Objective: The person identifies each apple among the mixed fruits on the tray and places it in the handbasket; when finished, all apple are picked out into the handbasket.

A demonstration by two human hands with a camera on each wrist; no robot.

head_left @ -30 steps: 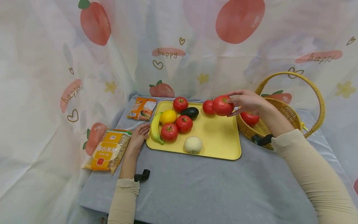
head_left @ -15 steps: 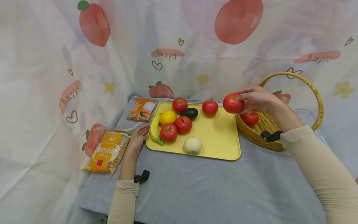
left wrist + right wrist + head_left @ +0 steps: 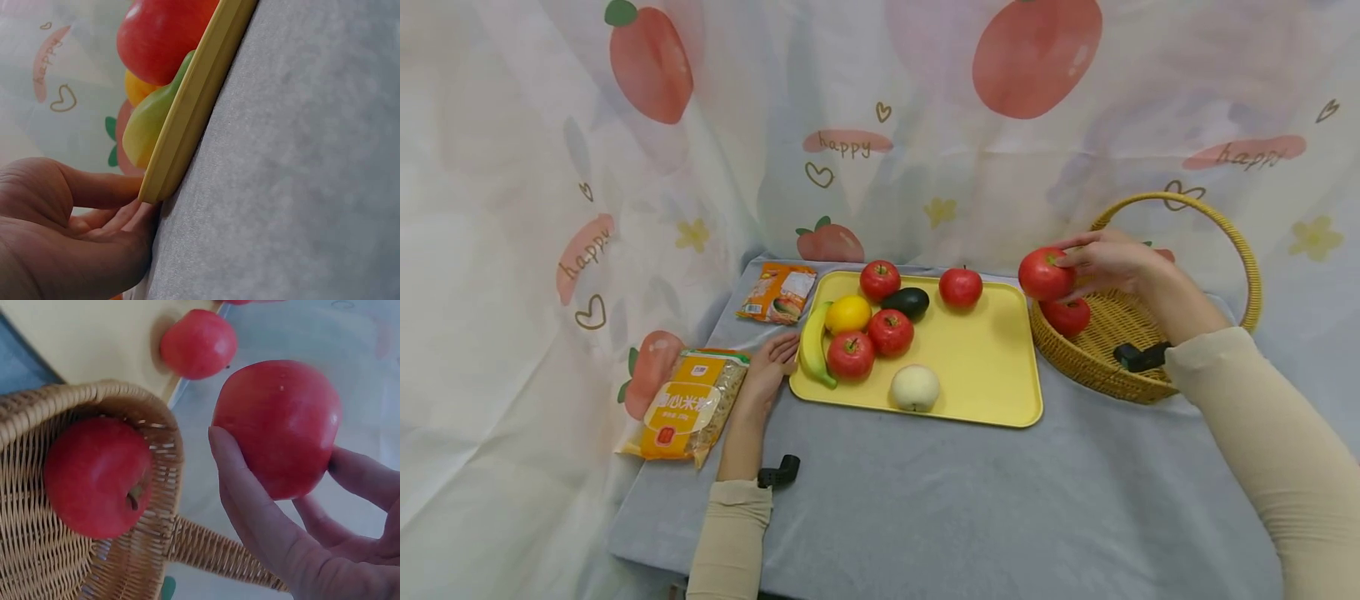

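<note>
My right hand (image 3: 1116, 262) holds a red apple (image 3: 1047, 274) between thumb and fingers, raised over the left rim of the wicker basket (image 3: 1105, 371). Inside the basket lies another red apple (image 3: 100, 478), seen beside the held one in the right wrist view. At the left end of the yellow tray (image 3: 977, 367), my left hand (image 3: 767, 371) pinches the tray's edge; the left wrist view has its fingers at the corner. On the tray are a banana (image 3: 813, 346), a lemon (image 3: 848, 316), an avocado (image 3: 906, 303), a pale round fruit (image 3: 915, 388) and several red apples (image 3: 961, 287).
Left of the tray lie an orange snack packet (image 3: 778, 293) and a larger yellow bag (image 3: 688, 406) with a clear side. The basket's tall handle (image 3: 1243, 250) arches behind my right wrist. A printed curtain (image 3: 850, 75) hangs behind the grey-covered table (image 3: 910, 508).
My right hand has carried the red apple rightward from above the tray to the basket's left rim. My left hand has stayed at the tray's edge.
</note>
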